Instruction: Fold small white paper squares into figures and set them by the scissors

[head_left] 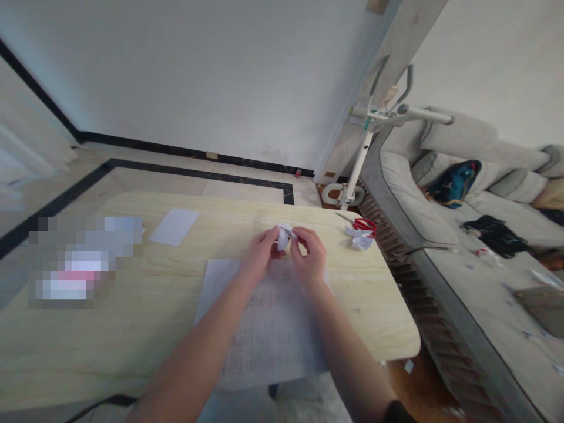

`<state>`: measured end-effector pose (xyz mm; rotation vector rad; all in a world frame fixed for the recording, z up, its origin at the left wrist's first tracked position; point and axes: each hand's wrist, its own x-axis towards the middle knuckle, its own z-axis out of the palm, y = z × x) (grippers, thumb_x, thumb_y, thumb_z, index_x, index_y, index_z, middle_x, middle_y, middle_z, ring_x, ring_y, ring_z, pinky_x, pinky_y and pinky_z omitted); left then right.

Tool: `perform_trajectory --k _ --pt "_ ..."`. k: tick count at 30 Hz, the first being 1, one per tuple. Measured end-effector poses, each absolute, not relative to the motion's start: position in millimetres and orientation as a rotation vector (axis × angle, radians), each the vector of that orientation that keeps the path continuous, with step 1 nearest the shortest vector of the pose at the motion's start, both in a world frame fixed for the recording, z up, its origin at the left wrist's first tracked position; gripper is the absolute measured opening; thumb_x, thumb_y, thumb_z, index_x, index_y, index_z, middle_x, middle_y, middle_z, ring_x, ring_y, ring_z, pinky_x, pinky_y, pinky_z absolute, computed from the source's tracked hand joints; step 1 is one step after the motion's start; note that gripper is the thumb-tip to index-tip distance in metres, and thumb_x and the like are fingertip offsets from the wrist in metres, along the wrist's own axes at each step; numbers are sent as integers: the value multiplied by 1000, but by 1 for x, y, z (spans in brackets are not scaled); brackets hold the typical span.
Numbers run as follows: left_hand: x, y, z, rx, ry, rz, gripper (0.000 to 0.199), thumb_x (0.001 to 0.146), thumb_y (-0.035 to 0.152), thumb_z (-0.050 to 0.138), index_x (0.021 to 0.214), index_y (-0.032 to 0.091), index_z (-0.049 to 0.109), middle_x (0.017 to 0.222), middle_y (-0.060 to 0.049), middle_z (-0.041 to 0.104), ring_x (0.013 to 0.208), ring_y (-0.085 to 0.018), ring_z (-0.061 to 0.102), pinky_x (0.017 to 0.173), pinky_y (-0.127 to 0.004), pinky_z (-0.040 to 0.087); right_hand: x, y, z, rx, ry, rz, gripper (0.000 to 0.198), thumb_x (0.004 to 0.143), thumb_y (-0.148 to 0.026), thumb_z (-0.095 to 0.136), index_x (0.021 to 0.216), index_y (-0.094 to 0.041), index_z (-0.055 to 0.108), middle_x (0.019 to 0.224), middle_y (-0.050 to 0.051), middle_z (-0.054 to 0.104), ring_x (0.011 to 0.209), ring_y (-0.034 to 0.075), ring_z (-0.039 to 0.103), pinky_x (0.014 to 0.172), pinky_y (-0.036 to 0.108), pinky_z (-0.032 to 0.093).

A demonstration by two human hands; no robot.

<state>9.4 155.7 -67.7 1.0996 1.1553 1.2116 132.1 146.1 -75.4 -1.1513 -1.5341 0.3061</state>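
Both hands meet over the middle of the table, above the top edge of a large printed sheet [264, 329]. Between them is a small folded piece of white paper [284, 237], bent into a pointed shape. My left hand [263, 249] pinches its left side with thumb and fingers. On the right side, my right hand [308, 251] grips an edge between thumb and forefinger. Its remaining fingers are curled. The exact folds are partly hidden by the fingers.
Red-handled scissors [363, 225] lie near the right table edge, beside crumpled white paper [361, 239]. A white paper sheet [175, 227] rests at the back left of the wooden table [365, 305]. A blurred patch covers the far left. A grey sofa [462, 270] stands right.
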Motion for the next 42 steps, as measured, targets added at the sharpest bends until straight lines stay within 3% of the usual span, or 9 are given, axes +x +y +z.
perform_trajectory --k 9,24,42 --pt "13 157 -74 844 953 1183 40 78 51 57 93 15 65 86 -8 68 56 -13 59 55 -28 50 135 148 -76 -1146 -1520 294 18 82 -16 54 96 -20 65 97 8 65 91 18 64 81 33 56" --pt "12 158 -76 723 825 1208 34 74 45 65 90 14 65 84 -5 66 61 -13 61 52 -23 45 137 147 -76 -1071 -1533 260 21 80 -13 57 96 -23 66 98 7 65 92 19 63 81 37 56" --pt "12 158 -72 776 910 1207 38 72 51 64 89 16 65 84 -9 68 67 -18 64 58 -29 50 136 145 -75 -1060 -1570 235 21 80 -13 57 95 -24 66 99 7 65 93 20 63 83 38 56"
